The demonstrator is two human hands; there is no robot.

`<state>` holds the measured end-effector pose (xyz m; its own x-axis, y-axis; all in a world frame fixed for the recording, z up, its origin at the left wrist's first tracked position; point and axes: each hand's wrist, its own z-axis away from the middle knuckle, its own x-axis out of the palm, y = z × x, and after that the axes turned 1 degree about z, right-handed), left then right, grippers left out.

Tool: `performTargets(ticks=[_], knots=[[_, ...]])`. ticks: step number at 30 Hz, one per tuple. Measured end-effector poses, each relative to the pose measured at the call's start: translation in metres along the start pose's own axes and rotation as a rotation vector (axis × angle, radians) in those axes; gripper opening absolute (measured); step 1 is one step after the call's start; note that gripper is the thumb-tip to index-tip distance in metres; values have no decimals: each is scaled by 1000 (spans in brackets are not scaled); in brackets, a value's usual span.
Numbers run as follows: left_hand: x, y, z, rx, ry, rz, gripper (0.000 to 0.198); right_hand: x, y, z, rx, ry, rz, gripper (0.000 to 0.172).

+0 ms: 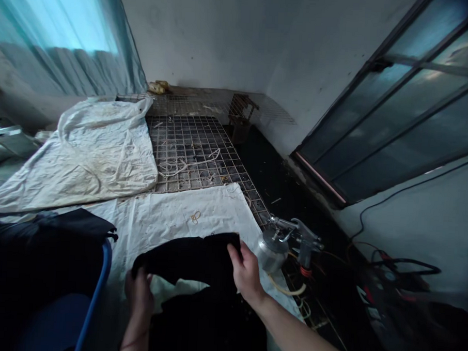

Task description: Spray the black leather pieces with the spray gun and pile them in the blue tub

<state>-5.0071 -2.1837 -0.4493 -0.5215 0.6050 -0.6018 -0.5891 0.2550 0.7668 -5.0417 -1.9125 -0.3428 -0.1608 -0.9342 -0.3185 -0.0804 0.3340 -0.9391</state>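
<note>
- Nearest the lens, the lower part of a black cloth (212, 324) lies in a dark heap between the person's two forearms, on a white sheet (166, 216).
- The left hand (139, 293) is closed on the cloth's left end, with its fingers curled into the fabric.
- The right hand (246, 272) grips the cloth's upper right edge, thumb on top.
- The band stretched between the hands has its long axis running across the view, left hand to right hand, and rises slightly toward the right. The rest of the cloth trails back toward the person.
- Left of the left hand sits a dark bundle (40, 250) with a blue tube (97, 278) curving past it.
- A metal spray gun (289, 240) stands just right of the right hand, its cup near the cloth's corner. A swing of the fabric or a nudge from the wrist could well tip it over.
- Cables (404, 265) lie further right of the gun.
- Beyond the hands, rubber bands (195, 217) rest on the stained sheet, which looks liable to mark the cloth.
- Further off is a wire mesh (192, 142) with loose rope (186, 165) on it, where dragged fabric might snag.
- A crumpled white sack (99, 149) lies beyond the left hand, and a blue curtain (68, 59) hangs behind it.
</note>
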Motion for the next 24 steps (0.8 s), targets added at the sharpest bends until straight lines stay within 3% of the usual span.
performTargets(ticks=[3,5,8,11,17,20,22,24], knots=[[-8,18,-18,-48,242,-38,45,32,31,-30,216,18,-53,38],[-8,34,-33,-19,313,-128,39,55,59,-47,275,-51,58,38],[0,49,-52,28,290,-298,34,80,98,-65,321,-132,237,28],[16,49,-62,12,275,-374,39,92,118,-75,320,-131,330,20],[30,35,-60,105,219,-422,45,105,105,-84,274,-221,720,23],[23,43,-43,264,317,-449,58,79,86,-65,116,-194,729,30],[18,51,-26,402,351,-466,65,28,77,-49,-116,-69,659,36],[18,59,-9,526,334,-421,68,-46,74,-37,-213,227,555,39]])
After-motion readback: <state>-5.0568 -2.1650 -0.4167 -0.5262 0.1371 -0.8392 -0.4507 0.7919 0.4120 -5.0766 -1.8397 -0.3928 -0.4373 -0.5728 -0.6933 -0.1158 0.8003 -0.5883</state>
